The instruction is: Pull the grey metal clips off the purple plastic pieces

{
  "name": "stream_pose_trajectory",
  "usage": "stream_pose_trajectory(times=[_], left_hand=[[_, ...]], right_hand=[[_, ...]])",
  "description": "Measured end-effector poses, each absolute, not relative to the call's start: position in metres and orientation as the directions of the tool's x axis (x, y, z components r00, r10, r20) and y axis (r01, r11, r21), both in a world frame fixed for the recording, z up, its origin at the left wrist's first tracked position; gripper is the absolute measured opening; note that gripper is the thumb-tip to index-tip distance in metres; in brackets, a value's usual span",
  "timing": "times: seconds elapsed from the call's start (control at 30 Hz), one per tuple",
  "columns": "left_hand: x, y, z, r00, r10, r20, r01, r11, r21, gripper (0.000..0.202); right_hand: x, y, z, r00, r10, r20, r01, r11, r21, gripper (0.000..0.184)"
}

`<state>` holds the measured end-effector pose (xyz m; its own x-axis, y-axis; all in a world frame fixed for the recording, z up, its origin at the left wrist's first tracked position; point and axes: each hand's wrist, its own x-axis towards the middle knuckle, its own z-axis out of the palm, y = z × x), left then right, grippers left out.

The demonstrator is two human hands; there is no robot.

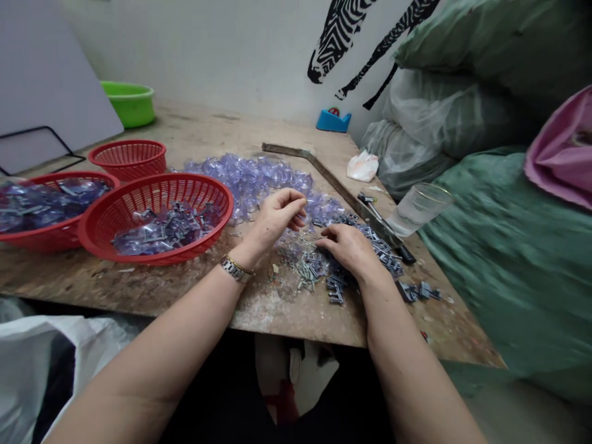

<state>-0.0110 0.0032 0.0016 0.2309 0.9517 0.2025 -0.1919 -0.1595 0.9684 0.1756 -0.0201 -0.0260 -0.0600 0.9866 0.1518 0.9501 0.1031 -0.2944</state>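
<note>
Close by grey parts (385, 251), right hand (348, 248).

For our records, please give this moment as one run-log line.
left hand: curled, near clear plastic pieces | right hand: over grey plastic parts | nearby: red baskets, drinking glass

The wall (208, 55) I'm facing is plain and off-white, with a black-and-white zebra (340, 37) on it. A wooden table (208, 123) runs back towards it, its top scuffed and stained. To my left stands a pale panel (41, 80). On the right, sacks (509, 234) pile up, green above and below, whitish between, beside something pink (559, 154). The light is soft, rather dim.
</note>
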Motion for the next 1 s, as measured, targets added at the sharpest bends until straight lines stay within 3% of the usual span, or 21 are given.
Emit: stream_pose_trajectory(times=[0.17, 0.27, 0.47, 0.7, 0.87, 1.0], left_hand=[[-0.007, 0.006, -0.005, 0.288, 0.94, 0.182, -0.107, -0.157, 0.982, 0.007], [-0.004, 0.005, -0.007, 0.308, 0.934, 0.183, -0.063, -0.172, 0.983, 0.007], [0.002, 0.001, -0.011, 0.347, 0.919, 0.188, 0.088, -0.231, 0.969, 0.008], [0.001, 0.006, -0.018, 0.371, 0.897, 0.242, 0.297, -0.362, 0.884, 0.009], [0.001, 0.003, -0.014, 0.445, 0.873, 0.2, 0.257, -0.339, 0.905, 0.023], [0.001, 0.001, -0.014, 0.455, 0.863, 0.218, 0.226, -0.348, 0.91, 0.022]], right_hand=[[0.177, -0.02, -0.024, -0.076, 0.986, 0.146, 0.971, 0.107, -0.216, 0.018], [0.178, -0.02, -0.024, -0.056, 0.99, 0.131, 0.965, 0.087, -0.249, 0.013], [0.177, -0.019, -0.022, 0.004, 0.981, 0.194, 0.864, 0.094, -0.495, 0.01], [0.174, -0.014, -0.018, 0.047, 0.961, 0.273, 0.538, 0.206, -0.817, 0.015], [0.17, -0.015, -0.016, 0.037, 0.95, 0.309, 0.354, 0.277, -0.893, 0.019], [0.167, -0.015, -0.017, 0.011, 0.951, 0.309, 0.295, 0.292, -0.91, 0.02]])
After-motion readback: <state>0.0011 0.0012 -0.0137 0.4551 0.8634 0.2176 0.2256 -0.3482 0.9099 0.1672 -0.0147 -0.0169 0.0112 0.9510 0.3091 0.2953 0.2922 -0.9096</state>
